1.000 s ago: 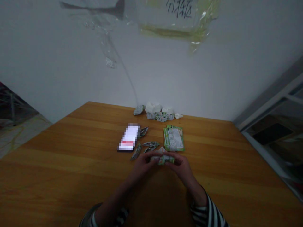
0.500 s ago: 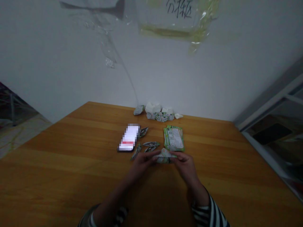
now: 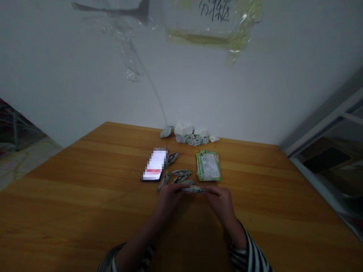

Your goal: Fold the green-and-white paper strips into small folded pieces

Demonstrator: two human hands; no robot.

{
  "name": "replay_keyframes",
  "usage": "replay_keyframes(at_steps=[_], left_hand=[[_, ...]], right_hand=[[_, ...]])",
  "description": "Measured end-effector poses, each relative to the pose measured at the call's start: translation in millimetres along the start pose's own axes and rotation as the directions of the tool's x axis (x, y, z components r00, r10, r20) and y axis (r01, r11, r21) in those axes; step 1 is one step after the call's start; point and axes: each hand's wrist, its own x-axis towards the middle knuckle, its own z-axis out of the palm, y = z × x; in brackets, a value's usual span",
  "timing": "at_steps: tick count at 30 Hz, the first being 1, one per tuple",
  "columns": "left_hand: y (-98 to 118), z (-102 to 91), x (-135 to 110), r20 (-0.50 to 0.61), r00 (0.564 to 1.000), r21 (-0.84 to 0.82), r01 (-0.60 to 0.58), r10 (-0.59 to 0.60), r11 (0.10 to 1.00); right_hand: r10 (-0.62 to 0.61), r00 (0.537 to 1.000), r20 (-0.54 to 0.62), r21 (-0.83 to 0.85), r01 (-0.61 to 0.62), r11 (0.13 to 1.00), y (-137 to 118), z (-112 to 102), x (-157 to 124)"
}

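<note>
A folded printed paper (image 3: 195, 189), white and green, is stretched between my two hands and now shows as a thin, flat strip. My left hand (image 3: 168, 198) pinches its left end, fingers pressed together. The other end is gripped by my right hand (image 3: 222, 200) between thumb and fingers. Just beyond my hands lie several small folded paper pieces (image 3: 181, 176), pointed at their ends. Up and to the right rests a stack of green-and-white printed leaflets (image 3: 209, 166), slightly fanned.
A phone (image 3: 155, 164) with a lit, blurred screen lies left of the folded pieces. Crumpled white and printed paper (image 3: 193, 138) sits at the wooden table's (image 3: 93, 158) back edge, against the wall. A metal-framed shelf (image 3: 326, 139) stands at the right.
The paper's raised peak has gone down, leaving it flatter and narrower. My hands have shifted slightly, and another folded piece shows behind them.
</note>
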Motion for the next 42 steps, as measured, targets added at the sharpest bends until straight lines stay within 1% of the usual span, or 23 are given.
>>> replay_keyframes(at_steps=[2, 4, 6, 8, 10, 14, 18, 20, 22, 23, 25, 27, 28, 30, 34, 37, 40, 42], left_hand=[[0.8, 0.5, -0.2, -0.024, 0.996, 0.042, -0.09, 0.091, 0.995], [2.7, 1.4, -0.4, -0.028, 0.984, 0.053, -0.172, 0.174, 0.984], [4.3, 2.4, -1.2, -0.006, 0.977, 0.045, -0.212, 0.212, 0.976], [4.5, 3.5, -2.6, 0.041, 0.98, 0.043, -0.196, 0.194, 0.98], [3.5, 4.6, -4.3, 0.076, 0.987, 0.057, -0.148, 0.144, 0.987], [5.3, 7.1, -6.8, 0.061, 0.997, 0.071, -0.044, 0.04, 0.996], [16.1, 10.9, -6.5, 0.078, 0.995, -0.049, 0.064, -0.06, 0.997], [20.9, 12.5, -5.5, 0.103, 0.989, -0.136, 0.119, -0.105, 0.984], [23.0, 13.0, -4.5, 0.101, 0.986, -0.201, 0.151, -0.132, 0.968], [23.0, 13.0, -4.1, 0.095, 0.986, -0.222, 0.154, -0.136, 0.963], [21.8, 12.7, -3.7, 0.101, 0.987, -0.246, 0.148, -0.127, 0.958], [20.0, 12.6, -3.9, 0.151, 0.983, -0.257, 0.145, -0.108, 0.956], [19.1, 12.7, -4.2, 0.176, 0.979, -0.253, 0.143, -0.1, 0.957], [17.5, 13.0, -4.9, 0.182, 0.979, -0.212, 0.129, -0.091, 0.969], [13.4, 13.0, -6.5, 0.114, 0.993, -0.072, 0.049, -0.04, 0.996], [10.2, 13.9, -8.3, 0.085, 0.996, -0.034, -0.008, 0.011, 0.999], [9.7, 16.4, -9.4, 0.05, 0.998, -0.022, -0.026, 0.027, 0.999], [10.2, 17.4, -8.5, 0.016, 1.0, -0.046, -0.002, 0.003, 0.999]], right_hand=[[-0.041, 0.999, -0.025, -0.062, 0.04, 0.997, -0.8, 0.0, -0.4], [-0.053, 0.998, -0.027, -0.084, 0.051, 0.995, -1.5, 0.2, -0.5], [-0.041, 0.999, -0.026, -0.082, 0.039, 0.996, -2.1, 0.8, -0.5], [-0.034, 0.999, -0.032, -0.082, 0.032, 0.996, -2.8, 2.0, -0.8], [-0.031, 0.999, -0.029, -0.077, 0.029, 0.997, -4.5, 3.5, -1.2], [0.023, 0.999, 0.025, 0.006, -0.023, 1.0, -9.8, 7.6, -0.7], [0.117, 0.992, 0.041, 0.144, -0.121, 0.982, -9.8, 13.5, 1.6], [0.163, 0.984, 0.071, 0.205, -0.174, 0.963, -7.2, 16.0, 2.4], [0.188, 0.976, 0.114, 0.248, -0.211, 0.946, -4.3, 17.3, 2.7], [0.192, 0.974, 0.123, 0.258, -0.218, 0.941, -2.9, 17.5, 2.6], [0.198, 0.976, 0.095, 0.257, -0.216, 0.942, -0.4, 17.1, 2.3], [0.197, 0.979, 0.049, 0.243, -0.203, 0.949, 1.8, 16.4, 1.7], [0.192, 0.981, 0.036, 0.235, -0.195, 0.952, 2.8, 16.3, 1.4], [0.177, 0.983, 0.037, 0.21, -0.181, 0.961, 4.0, 16.6, 0.3], [0.152, 0.983, 0.098, 0.173, -0.168, 0.97, 3.0, 19.0, -2.4], [0.133, 0.982, 0.137, 0.123, -0.15, 0.981, 3.2, 20.7, -3.6], [0.142, 0.983, 0.115, 0.056, -0.149, 0.987, 6.5, 22.4, -4.0], [0.154, 0.984, 0.085, 0.067, -0.16, 0.985, 8.3, 24.0, -4.0]])
